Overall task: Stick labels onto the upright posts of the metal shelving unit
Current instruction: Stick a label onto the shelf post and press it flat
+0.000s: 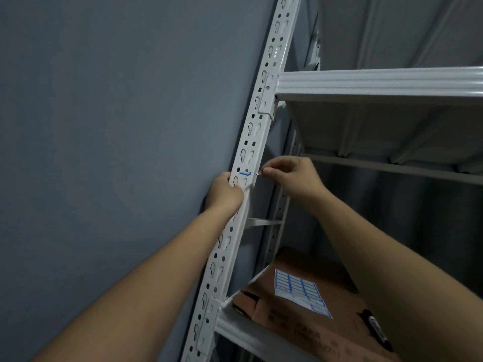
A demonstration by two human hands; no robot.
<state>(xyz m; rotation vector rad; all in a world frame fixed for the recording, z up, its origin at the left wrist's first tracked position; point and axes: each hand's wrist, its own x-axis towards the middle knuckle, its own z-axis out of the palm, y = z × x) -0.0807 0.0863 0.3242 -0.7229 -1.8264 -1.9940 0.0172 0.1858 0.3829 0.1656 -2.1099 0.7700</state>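
Observation:
A white perforated upright post of the metal shelving unit slants across the middle of the view. A white label with a blue border lies on the post's front face at mid height. My left hand grips the post from its left side, thumb pressing on the label's lower part. My right hand is just right of the post, fingertips pinched at the label's right edge. The label sheet, with rows of blue-framed labels, lies on a cardboard box on the lower shelf.
A grey wall fills the left side. An upper shelf beam juts right from the post, a lower beam below. A black marker lies on the box at the right. A rear post stands behind.

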